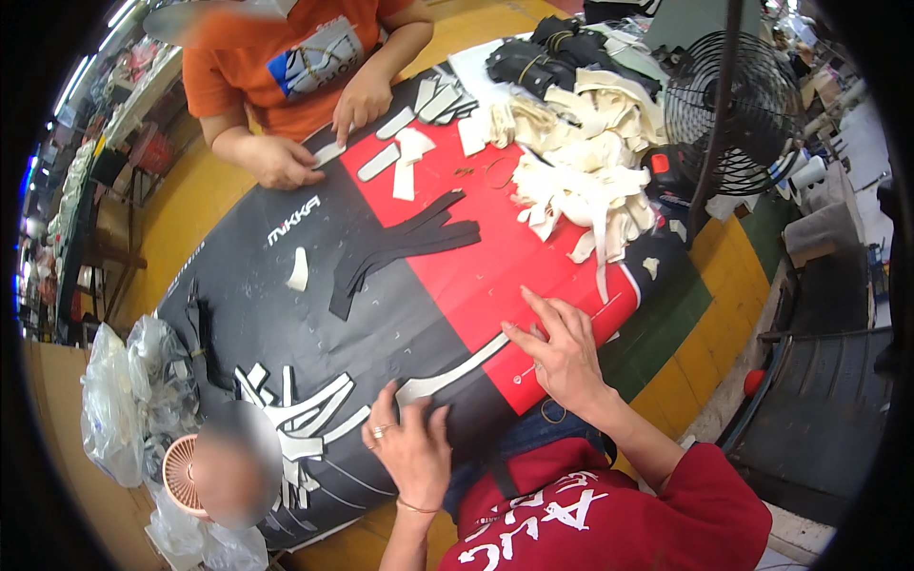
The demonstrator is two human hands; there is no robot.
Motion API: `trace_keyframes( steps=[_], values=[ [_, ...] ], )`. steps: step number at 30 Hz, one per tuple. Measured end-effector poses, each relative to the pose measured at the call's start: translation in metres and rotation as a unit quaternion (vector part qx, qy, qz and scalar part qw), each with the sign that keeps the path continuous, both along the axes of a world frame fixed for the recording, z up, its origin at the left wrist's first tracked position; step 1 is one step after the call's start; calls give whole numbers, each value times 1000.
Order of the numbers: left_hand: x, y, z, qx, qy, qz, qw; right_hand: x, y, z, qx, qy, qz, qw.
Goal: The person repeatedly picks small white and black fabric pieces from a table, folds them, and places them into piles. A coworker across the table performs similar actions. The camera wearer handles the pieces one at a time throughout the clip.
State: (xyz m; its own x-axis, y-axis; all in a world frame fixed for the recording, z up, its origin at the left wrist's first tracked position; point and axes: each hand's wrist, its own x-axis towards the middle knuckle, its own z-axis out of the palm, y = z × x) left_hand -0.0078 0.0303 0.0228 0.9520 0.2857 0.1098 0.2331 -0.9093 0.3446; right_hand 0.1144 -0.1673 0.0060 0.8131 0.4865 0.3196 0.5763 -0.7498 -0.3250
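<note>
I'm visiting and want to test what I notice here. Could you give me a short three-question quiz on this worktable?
1. True or false: the left hand and right hand both touch the long pale strip.
2. What colour is the bundle of strips in the middle of the table cover? A white, B black, C yellow.
3. What stands beyond the heap of cream pieces, at the table's far right?

Key: 1 true; 2 B; 3 a black fan.
</note>
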Motion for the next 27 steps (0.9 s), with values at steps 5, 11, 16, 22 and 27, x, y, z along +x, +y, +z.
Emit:
trace_keyframes(
  steps=[5,11,16,22,27],
  values=[
    [1,14,3,-44,20,28,998,16,-12,17,72,-62,-99,991],
    [-5,37,10,-217,-28,31,975,82,-36,43,138,-98,-278,946],
    [-32,109,33,-142,-60,216,964,125,-38,55,24,-19,-298,954],
    [-21,111,42,41,-167,214,962,92,-29,49,21,-311,-179,933],
    [58,76,16,-75,-145,-45,985,57,-25,48,219,-139,0,966]
  ],
)
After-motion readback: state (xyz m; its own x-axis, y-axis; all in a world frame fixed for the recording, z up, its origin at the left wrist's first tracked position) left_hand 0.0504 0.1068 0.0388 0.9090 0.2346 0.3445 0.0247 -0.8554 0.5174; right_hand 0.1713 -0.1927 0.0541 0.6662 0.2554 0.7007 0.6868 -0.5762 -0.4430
